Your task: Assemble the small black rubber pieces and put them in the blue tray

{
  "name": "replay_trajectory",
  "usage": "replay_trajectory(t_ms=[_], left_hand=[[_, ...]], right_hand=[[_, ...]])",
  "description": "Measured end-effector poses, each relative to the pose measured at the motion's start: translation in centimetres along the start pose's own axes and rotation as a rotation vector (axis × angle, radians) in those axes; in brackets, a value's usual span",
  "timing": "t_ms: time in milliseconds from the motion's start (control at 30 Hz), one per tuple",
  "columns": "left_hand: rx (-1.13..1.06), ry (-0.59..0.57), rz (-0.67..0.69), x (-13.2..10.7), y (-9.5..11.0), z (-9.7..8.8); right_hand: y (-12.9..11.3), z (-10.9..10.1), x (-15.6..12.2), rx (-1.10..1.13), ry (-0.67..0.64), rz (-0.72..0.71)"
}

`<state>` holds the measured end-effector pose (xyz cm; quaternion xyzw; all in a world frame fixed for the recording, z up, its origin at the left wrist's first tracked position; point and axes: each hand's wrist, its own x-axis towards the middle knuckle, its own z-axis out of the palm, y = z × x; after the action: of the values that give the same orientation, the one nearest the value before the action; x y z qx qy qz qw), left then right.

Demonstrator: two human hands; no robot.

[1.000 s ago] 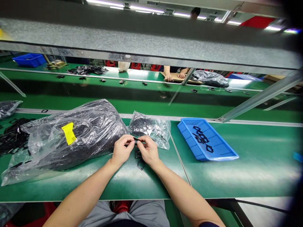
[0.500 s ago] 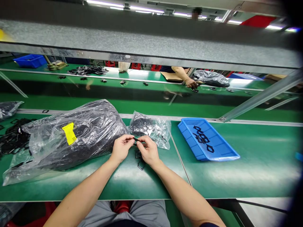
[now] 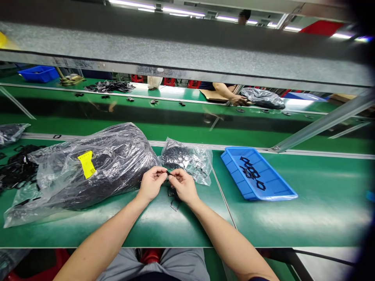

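Black part [image 3: 168, 171] pinched btw both hands | L hand [image 3: 151, 183] & R hand [image 3: 183, 185] fingertips meeting | forearms converge over green bench [image 3: 158, 230]

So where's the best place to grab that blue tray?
Take the blue tray by its raised rim on the two long sides, one hand each, coming from above. It lies flat on the green table, and the loose black parts inside would probably slide if it tips.
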<state>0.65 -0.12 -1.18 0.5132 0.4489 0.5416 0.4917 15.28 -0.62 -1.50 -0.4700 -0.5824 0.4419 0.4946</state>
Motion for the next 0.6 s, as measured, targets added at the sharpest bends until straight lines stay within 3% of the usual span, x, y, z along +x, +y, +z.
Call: replay_trajectory(t_ms=[100, 200, 433, 500, 600], left_hand=[[-0.084, -0.002, -0.044, -0.1, -0.25, 0.35], [-0.087, -0.018, -0.07, -0.07, -0.5, 0.44], [0.189, -0.029, 0.136, -0.08, -0.3, -0.02], [0.182, -0.012, 0.13, -0.14, -0.31, 0.0], [0.089, 0.023, 0.055, -0.15, -0.42, 0.09]], right_hand=[[-0.06, 0.03, 0.29, 0.225, 0.024, 0.108], [0.1, -0.03, 0.54, 0.292, 0.019, 0.142], [0.38, -0.59, 0.61, -0.031, 0.079, -0.046], [0.34, -0.56, 0.63, -0.008, 0.053, -0.001], [0.37, -0.21, 0.69, 0.221, 0.034, 0.157]])
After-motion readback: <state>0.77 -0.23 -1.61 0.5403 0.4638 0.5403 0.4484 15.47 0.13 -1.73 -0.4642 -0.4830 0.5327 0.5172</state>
